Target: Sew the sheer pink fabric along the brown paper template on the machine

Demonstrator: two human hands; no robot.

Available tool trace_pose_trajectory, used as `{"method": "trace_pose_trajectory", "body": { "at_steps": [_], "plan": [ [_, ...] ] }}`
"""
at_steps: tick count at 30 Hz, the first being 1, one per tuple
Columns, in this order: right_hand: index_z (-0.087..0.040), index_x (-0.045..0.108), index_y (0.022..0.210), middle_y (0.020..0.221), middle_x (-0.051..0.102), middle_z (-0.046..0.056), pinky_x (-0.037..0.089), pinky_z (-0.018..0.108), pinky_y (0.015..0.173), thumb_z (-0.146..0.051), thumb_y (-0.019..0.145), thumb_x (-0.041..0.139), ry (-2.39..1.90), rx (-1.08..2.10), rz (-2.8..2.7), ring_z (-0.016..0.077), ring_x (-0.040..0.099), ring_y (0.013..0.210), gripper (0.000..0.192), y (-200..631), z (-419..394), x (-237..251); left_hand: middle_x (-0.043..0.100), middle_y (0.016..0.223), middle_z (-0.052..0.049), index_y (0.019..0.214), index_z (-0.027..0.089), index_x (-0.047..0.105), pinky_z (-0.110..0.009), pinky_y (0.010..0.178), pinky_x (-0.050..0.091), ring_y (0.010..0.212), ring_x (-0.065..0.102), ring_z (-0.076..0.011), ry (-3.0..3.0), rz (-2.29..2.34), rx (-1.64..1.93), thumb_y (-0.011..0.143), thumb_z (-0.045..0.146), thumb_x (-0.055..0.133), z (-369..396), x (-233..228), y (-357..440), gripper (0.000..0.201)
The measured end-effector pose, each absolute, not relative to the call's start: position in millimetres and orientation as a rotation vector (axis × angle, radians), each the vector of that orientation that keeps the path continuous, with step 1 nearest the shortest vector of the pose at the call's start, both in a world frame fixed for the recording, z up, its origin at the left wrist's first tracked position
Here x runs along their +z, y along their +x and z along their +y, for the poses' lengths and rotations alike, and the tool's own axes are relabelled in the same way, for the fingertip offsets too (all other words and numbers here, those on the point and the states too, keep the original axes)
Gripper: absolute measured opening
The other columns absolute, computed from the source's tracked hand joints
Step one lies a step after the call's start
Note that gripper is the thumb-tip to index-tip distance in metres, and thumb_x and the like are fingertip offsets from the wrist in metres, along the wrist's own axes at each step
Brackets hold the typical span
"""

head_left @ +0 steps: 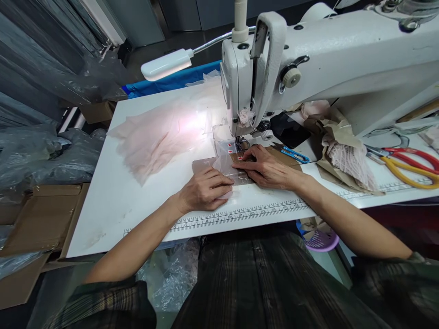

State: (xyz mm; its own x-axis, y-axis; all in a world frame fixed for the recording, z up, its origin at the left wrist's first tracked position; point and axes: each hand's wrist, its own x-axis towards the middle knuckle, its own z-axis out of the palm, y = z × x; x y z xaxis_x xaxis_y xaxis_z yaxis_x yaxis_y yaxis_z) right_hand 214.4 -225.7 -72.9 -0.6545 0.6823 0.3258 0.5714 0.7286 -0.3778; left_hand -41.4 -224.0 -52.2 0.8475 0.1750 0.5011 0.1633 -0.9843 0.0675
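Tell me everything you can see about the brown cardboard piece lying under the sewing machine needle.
The brown cardboard piece looks like thin, flat card, lying on the white table in front of the sewing machine. Its far edge reaches the presser foot area. A sheer, pale fabric piece with small red marks lies over its middle. The left hand presses on its near-left part, the right hand on its right part, both flat. Its full outline is hidden.

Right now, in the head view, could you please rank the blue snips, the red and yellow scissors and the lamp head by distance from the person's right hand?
From the right hand:
1. blue snips, just right.
2. red and yellow scissors, far right.
3. lamp head, back left.
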Motion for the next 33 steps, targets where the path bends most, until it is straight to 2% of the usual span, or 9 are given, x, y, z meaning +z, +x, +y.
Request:
{"method": "trace_pose_trajectory", "body": {
  "at_steps": [9, 15, 24, 26, 30, 33],
  "plan": [
    [-0.029, 0.062, 0.129, 0.112, 0.056, 0.01, 0.045, 0.047, 0.097, -0.02, 0.093, 0.042, -0.97, 0.391, -2.433, 0.0258, 0.049, 0.107, 0.042, 214, -230, -67, 0.074, 0.096, -0.007, 0.085, 0.017, 0.068, -0.034, 0.066, 0.055, 0.078, 0.067, -0.0181, 3.008, 0.251, 0.848, 0.085, 0.024, 0.06, -223, -51, -39, 0.011],
    [-0.028, 0.059, 0.133, 0.109, 0.055, 0.009, 0.05, 0.038, 0.089, -0.021, 0.094, 0.044, -0.958, 0.575, -2.4, 0.0216, 0.055, 0.1, 0.042, 217, -240, -57, 0.074, 0.097, -0.006, 0.085, 0.019, 0.069, -0.034, 0.068, 0.056, 0.08, 0.067, -0.0177, 3.018, 0.3, 0.8, 0.084, 0.025, 0.059, -225, -50, -40, 0.012],
    [-0.026, 0.063, 0.129, 0.111, 0.054, 0.014, 0.047, 0.047, 0.088, -0.018, 0.088, 0.052, -0.929, 0.382, -2.574, 0.0294, 0.052, 0.104, 0.043, 212, -244, -57, 0.074, 0.096, -0.005, 0.084, 0.018, 0.068, -0.033, 0.068, 0.053, 0.079, 0.065, -0.0177, 3.004, 0.304, 0.816, 0.084, 0.024, 0.06, -226, -49, -39, 0.01],
    [-0.026, 0.063, 0.129, 0.111, 0.054, 0.014, 0.047, 0.048, 0.087, -0.018, 0.089, 0.052, -0.942, 0.38, -2.567, 0.0296, 0.052, 0.104, 0.043, 211, -245, -58, 0.074, 0.098, -0.006, 0.087, 0.018, 0.069, -0.035, 0.068, 0.051, 0.079, 0.064, -0.0188, 2.985, 0.329, 0.784, 0.084, 0.034, 0.062, -227, -43, -41, 0.018],
    [-0.029, 0.064, 0.127, 0.11, 0.054, 0.012, 0.047, 0.046, 0.087, -0.017, 0.09, 0.051, -0.966, 0.416, -2.544, 0.0286, 0.052, 0.106, 0.041, 210, -246, -57, 0.071, 0.107, -0.01, 0.105, 0.016, 0.068, -0.038, 0.068, 0.048, 0.08, 0.062, -0.0217, 2.883, 0.413, 0.707, 0.084, 0.062, 0.052, -222, -23, -48, 0.053],
    [-0.027, 0.066, 0.125, 0.11, 0.054, 0.012, 0.047, 0.046, 0.087, -0.018, 0.09, 0.051, -0.99, 0.411, -2.539, 0.0283, 0.052, 0.104, 0.039, 208, -247, -56, 0.071, 0.108, -0.009, 0.108, 0.015, 0.067, -0.036, 0.067, 0.047, 0.078, 0.059, -0.0203, 2.918, 0.515, 0.627, 0.089, 0.062, 0.045, -213, -12, -51, 0.055]
  ]
}}
